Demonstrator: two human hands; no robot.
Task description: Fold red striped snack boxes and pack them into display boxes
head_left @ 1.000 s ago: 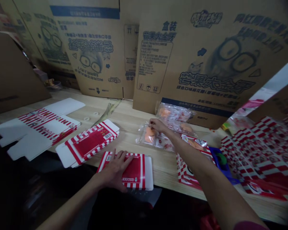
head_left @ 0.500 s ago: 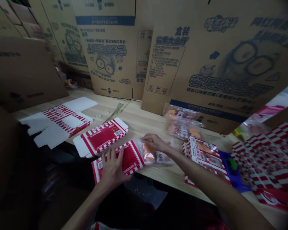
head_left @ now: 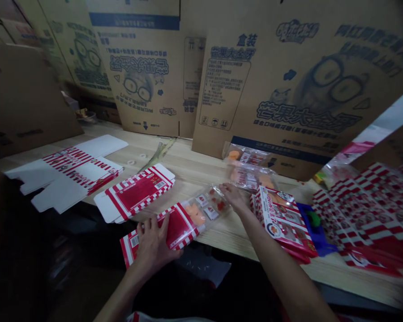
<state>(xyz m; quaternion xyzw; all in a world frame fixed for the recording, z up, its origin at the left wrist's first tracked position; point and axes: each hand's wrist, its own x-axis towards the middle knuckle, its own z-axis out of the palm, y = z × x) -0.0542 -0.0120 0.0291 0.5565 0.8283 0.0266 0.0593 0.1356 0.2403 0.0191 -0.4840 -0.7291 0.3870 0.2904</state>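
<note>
My left hand (head_left: pixel 154 241) grips a small red-and-white striped carton (head_left: pixel 176 226) at the table's front edge, fingers across its top face and thumb along the near side. Out of the carton's right end sticks a clear plastic packet (head_left: pixel 210 212) with orange pieces, small white sachets and reddish pieces. The left part of this packet is inside the carton or hidden by it. My right hand (head_left: pixel 233 197) is closed at the packet's far right corner; its fingertips are partly hidden. Just beyond it lie more clear packets (head_left: pixel 245 167) of the same kind.
Another striped carton (head_left: pixel 139 192) lies left of the held one, with flattened cartons (head_left: pixel 77 170) further left. To the right are a filled carton (head_left: pixel 284 214), a blue holder (head_left: pixel 317 230) and stacked striped cartons (head_left: pixel 369 210). Large cardboard boxes (head_left: pixel 275 89) wall off the back.
My right hand has moved right, from the packet's orange part to its far corner. More of the packet's contents show, and it lies flatter. My left hand stays on the carton.
</note>
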